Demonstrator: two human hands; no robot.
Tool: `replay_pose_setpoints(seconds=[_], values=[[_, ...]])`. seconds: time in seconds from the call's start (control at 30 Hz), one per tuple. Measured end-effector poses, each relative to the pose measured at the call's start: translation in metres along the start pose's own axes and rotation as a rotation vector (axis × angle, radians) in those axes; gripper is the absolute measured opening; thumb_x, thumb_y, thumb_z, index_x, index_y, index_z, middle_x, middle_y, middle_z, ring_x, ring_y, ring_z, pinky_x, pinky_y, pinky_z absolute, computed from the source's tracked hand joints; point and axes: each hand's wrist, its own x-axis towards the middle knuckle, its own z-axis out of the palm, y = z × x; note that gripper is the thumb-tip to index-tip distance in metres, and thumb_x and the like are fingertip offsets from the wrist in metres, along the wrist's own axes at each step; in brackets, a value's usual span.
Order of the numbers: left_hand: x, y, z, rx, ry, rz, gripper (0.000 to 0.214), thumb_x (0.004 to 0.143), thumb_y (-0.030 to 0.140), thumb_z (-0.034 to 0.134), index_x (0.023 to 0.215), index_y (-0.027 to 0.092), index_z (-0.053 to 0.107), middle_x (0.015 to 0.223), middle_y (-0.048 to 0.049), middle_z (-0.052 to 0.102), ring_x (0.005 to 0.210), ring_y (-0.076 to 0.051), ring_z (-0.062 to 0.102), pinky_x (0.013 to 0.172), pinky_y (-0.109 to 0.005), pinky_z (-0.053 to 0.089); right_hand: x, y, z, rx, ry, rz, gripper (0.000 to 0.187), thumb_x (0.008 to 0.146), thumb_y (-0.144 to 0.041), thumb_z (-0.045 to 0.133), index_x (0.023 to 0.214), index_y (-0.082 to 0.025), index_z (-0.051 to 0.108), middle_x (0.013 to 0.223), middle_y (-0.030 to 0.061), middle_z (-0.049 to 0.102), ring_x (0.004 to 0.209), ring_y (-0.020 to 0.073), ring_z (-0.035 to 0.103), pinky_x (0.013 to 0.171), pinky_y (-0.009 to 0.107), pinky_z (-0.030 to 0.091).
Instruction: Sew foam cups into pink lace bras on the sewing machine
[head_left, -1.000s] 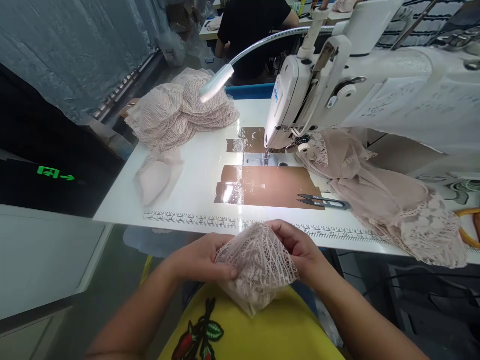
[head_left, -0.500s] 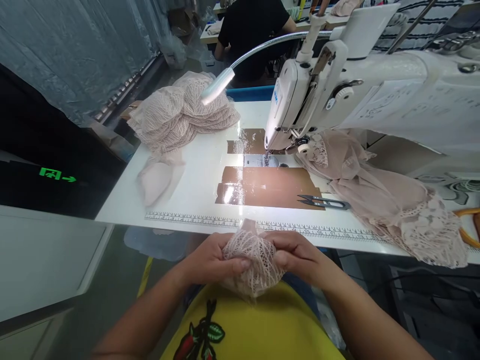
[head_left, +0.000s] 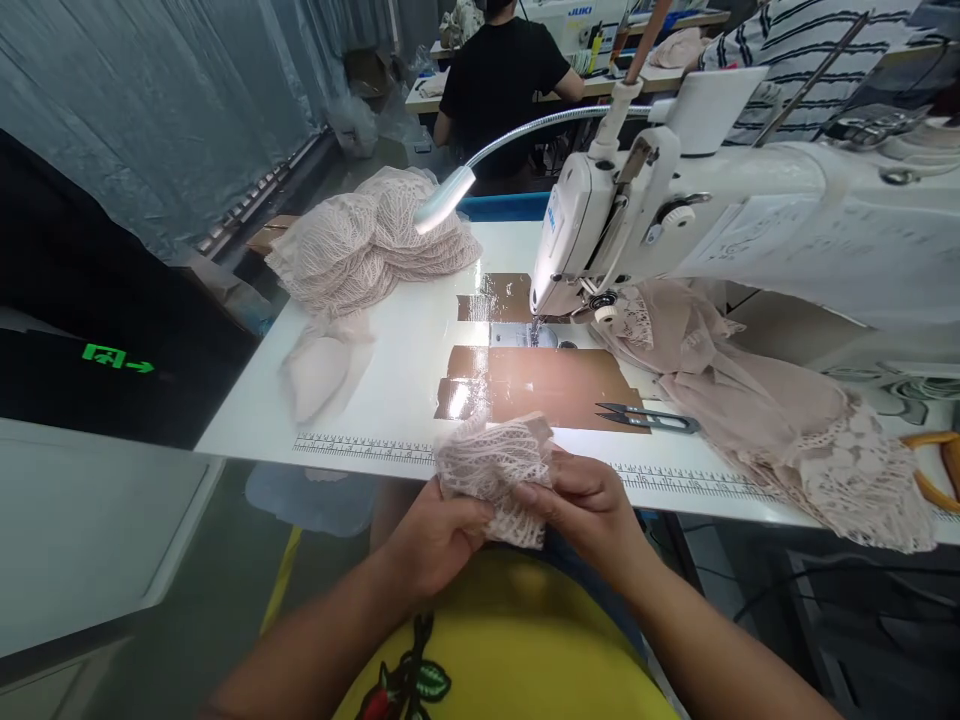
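Observation:
A pale pink lace piece (head_left: 495,465), cup-like and gathered, is held between both hands at the table's front edge. My left hand (head_left: 442,530) closes on its lower left side, thumb on top. My right hand (head_left: 589,500) pinches its right side with thumb and fingers. Beyond it stands a white sewing machine (head_left: 577,230), its needle area over the bed and brown tape (head_left: 540,385) stuck in front. Thread snips (head_left: 649,418) lie on that tape, to the right.
A stack of lace pieces (head_left: 367,240) sits at the back left, with a smooth padded cup (head_left: 319,380) before it. Sewn lace fabric (head_left: 757,380) drapes right of the needle. A lamp (head_left: 444,200) arches above the table. A person in black (head_left: 499,85) sits beyond.
Both hands have lifted the lace piece forward, over the table edge and ruler. It has turned and now looks more spread out. The camera view has shifted slightly.

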Motion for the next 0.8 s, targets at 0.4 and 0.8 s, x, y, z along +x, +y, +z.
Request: replay_pose_setpoints(seconds=[0.4, 0.8], values=[[-0.021, 0.033, -0.037, 0.457, -0.368, 0.177, 0.017, 0.078, 0.02, 0.066, 0.065, 0.014, 0.056, 0.069, -0.0044, 0.06, 0.06, -0.01, 0.052, 0.056, -0.022, 0.041, 0.001, -0.008, -0.026, 0.284, 0.084, 0.26, 0.024, 0.066, -0.039, 0.078, 0.072, -0.018, 0.069, 0.065, 0.0037, 0.065, 0.055, 0.0163, 0.058, 0.051, 0.028, 0.048], [-0.008, 0.046, -0.013, 0.992, -0.174, 0.18, 0.037, 0.08, 0.034, 0.064, 0.112, 0.017, 0.057, 0.099, -0.0047, 0.062, 0.086, -0.019, 0.057, 0.075, -0.029, 0.048, 0.005, -0.009, 0.001, -0.231, -0.198, -0.108, 0.021, 0.085, -0.031, 0.06, 0.069, -0.017, 0.063, 0.072, 0.0022, 0.062, 0.066, 0.0141, 0.056, 0.061, 0.025, 0.043]])
